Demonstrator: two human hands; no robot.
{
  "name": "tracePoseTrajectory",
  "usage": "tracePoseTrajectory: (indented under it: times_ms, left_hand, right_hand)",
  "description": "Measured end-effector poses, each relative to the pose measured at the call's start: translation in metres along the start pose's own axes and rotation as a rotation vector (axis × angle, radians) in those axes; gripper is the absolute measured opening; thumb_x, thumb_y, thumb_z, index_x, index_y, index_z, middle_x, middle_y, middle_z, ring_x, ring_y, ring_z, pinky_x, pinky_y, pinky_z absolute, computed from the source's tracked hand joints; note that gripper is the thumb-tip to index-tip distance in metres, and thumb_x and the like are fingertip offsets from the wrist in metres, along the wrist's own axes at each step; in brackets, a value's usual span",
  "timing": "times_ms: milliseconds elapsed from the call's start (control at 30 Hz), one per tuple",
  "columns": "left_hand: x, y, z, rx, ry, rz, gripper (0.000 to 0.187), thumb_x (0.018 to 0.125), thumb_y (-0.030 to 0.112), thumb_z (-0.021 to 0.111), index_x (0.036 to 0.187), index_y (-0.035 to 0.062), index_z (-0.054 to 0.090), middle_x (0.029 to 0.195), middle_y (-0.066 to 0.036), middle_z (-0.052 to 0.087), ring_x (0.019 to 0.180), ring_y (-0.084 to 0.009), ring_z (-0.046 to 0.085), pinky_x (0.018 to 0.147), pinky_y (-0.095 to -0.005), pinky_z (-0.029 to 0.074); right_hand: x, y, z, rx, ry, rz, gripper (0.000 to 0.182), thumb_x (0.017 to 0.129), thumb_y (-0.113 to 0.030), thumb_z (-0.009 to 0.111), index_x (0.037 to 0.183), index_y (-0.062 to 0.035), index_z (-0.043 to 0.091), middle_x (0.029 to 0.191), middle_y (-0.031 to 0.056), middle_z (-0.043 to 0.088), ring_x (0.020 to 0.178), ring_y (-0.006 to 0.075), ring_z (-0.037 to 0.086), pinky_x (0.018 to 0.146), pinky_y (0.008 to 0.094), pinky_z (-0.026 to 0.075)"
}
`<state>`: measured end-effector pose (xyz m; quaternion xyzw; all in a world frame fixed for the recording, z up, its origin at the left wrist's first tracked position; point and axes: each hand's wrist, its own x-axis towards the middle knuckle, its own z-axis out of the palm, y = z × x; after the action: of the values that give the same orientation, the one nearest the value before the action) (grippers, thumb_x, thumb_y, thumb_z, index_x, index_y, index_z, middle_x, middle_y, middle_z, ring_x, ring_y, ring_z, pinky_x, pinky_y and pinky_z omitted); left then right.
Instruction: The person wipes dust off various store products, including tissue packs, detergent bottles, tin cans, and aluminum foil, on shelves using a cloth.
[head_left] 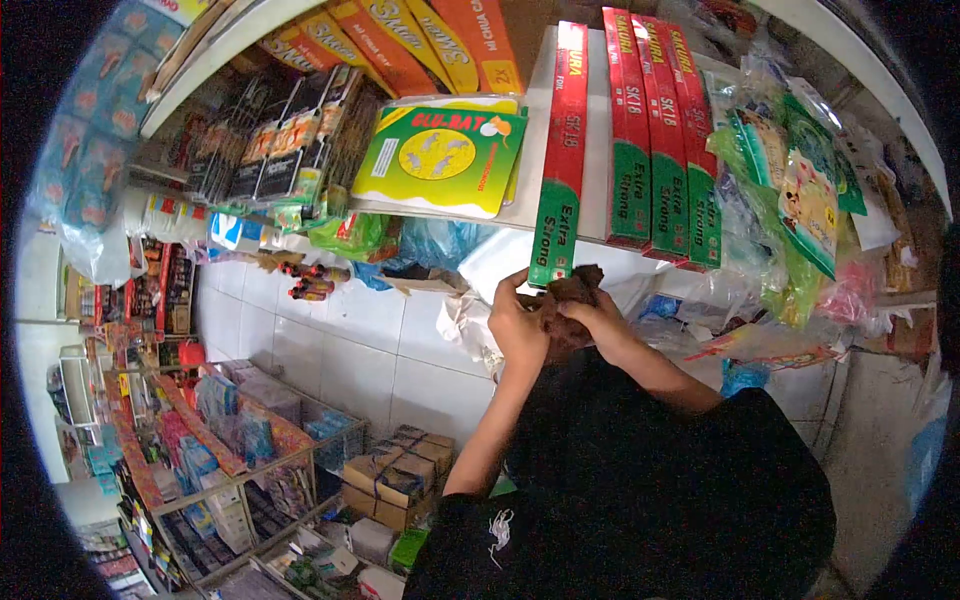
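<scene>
My left hand (517, 328) is closed at the near end of a long red and green Sakura foil box (564, 150), its fingers curled by the lower left corner. That box juts past the shelf edge farther than its neighbours. In my right hand (602, 322) is a crumpled brown cloth (574, 292), bunched right beside the box's end and against my left fingers. The cloth partly hides the fingertips of both hands. Several matching foil boxes (645, 130) lie side by side just to the right.
A green and yellow Glu-Rat pack (440, 155) lies left on the white shelf (597, 130). Plastic-wrapped packets (790, 180) crowd the right end. Orange cartons (400, 45) stand behind. Below left are tied cardboard boxes (398, 475) and a glass display case (235, 500).
</scene>
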<state>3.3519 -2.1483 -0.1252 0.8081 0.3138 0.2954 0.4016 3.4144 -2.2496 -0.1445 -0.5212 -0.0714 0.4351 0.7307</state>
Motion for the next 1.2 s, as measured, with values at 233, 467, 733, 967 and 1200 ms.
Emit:
tracePoseTrajectory:
  times_ms: [233, 467, 733, 967, 1200]
  left_hand:
    - [0.022, 0.012, 0.021, -0.072, -0.058, -0.016, 0.047, 0.057, 0.018, 0.076, 0.093, 0.0007, 0.051, 0.078, -0.010, 0.056, 0.053, -0.0153, 0.057, 0.046, -0.0264, 0.043]
    - [0.036, -0.002, 0.039, 0.178, 0.064, 0.170, 0.055, 0.054, 0.027, 0.078, 0.094, -0.0017, 0.054, 0.079, -0.011, 0.055, 0.058, -0.0205, 0.053, 0.054, -0.0301, 0.042]
    - [0.030, -0.001, 0.047, 0.084, 0.128, 0.146, 0.055, 0.053, 0.025, 0.078, 0.094, -0.0021, 0.054, 0.076, -0.008, 0.053, 0.048, -0.0155, 0.039, 0.047, -0.0272, 0.036]
    - [0.040, 0.009, 0.050, 0.029, 0.108, 0.159, 0.050, 0.054, 0.021, 0.078, 0.093, -0.0017, 0.055, 0.075, -0.006, 0.052, 0.047, -0.0132, 0.036, 0.045, -0.0254, 0.034]
    - [0.045, 0.010, 0.037, 0.002, -0.052, 0.015, 0.049, 0.055, 0.018, 0.077, 0.094, -0.0039, 0.055, 0.085, -0.009, 0.058, 0.047, -0.0090, 0.041, 0.044, -0.0229, 0.036]
  right_hand:
    - [-0.035, 0.027, -0.027, -0.150, -0.245, 0.094, 0.028, 0.072, -0.015, 0.055, 0.096, -0.0023, 0.054, 0.089, 0.0052, 0.057, 0.078, 0.0143, 0.053, 0.070, 0.0270, 0.042]
    - [-0.025, 0.027, -0.040, -0.329, -0.112, 0.143, 0.034, 0.071, -0.023, 0.057, 0.098, -0.0020, 0.054, 0.092, 0.0076, 0.057, 0.084, 0.0155, 0.051, 0.075, 0.0271, 0.039]
    - [-0.022, 0.028, -0.057, -0.198, -0.021, 0.199, 0.034, 0.071, -0.025, 0.060, 0.095, -0.0027, 0.056, 0.084, 0.0054, 0.058, 0.075, 0.0147, 0.053, 0.069, 0.0267, 0.041]
    - [-0.031, 0.022, -0.062, -0.038, -0.077, 0.186, 0.028, 0.074, -0.019, 0.058, 0.098, -0.0046, 0.052, 0.091, 0.0037, 0.056, 0.085, 0.0131, 0.052, 0.077, 0.0280, 0.041]
    - [-0.038, 0.014, -0.060, -0.056, 0.034, 0.078, 0.023, 0.077, -0.017, 0.053, 0.096, -0.0030, 0.053, 0.087, 0.0048, 0.056, 0.082, 0.0141, 0.052, 0.074, 0.0276, 0.041]
